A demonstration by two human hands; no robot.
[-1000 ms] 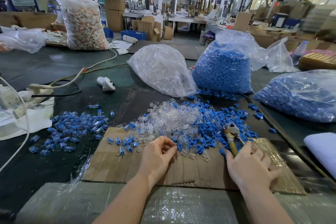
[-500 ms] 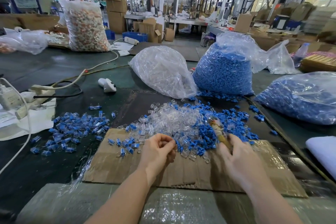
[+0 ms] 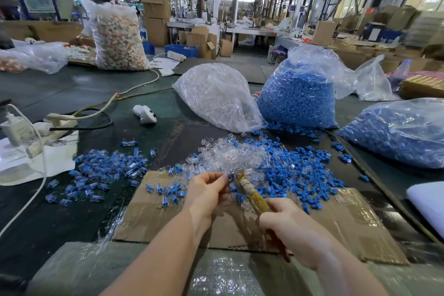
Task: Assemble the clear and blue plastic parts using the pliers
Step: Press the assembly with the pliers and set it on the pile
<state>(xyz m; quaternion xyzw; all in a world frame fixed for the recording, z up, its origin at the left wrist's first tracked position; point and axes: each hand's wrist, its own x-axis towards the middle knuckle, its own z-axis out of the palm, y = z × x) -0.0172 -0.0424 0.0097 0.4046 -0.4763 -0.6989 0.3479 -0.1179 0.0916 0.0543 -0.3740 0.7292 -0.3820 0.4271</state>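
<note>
My right hand grips the yellow-handled pliers, whose jaws point up and left toward my left hand. My left hand pinches a small clear and blue part right at the plier jaws. Behind the hands lies a mixed heap of loose clear parts and blue parts on a cardboard sheet. A spread of joined clear-and-blue pieces lies to the left on the dark table.
A bag of clear parts and two bags of blue parts stand behind the heap. A power strip with cables, a pump bottle and a white scanner sit left. Another person works far left.
My right hand lifted the pliers off the blue heap and swung them left to meet my left hand, which rose slightly with a part pinched in its fingertips.
</note>
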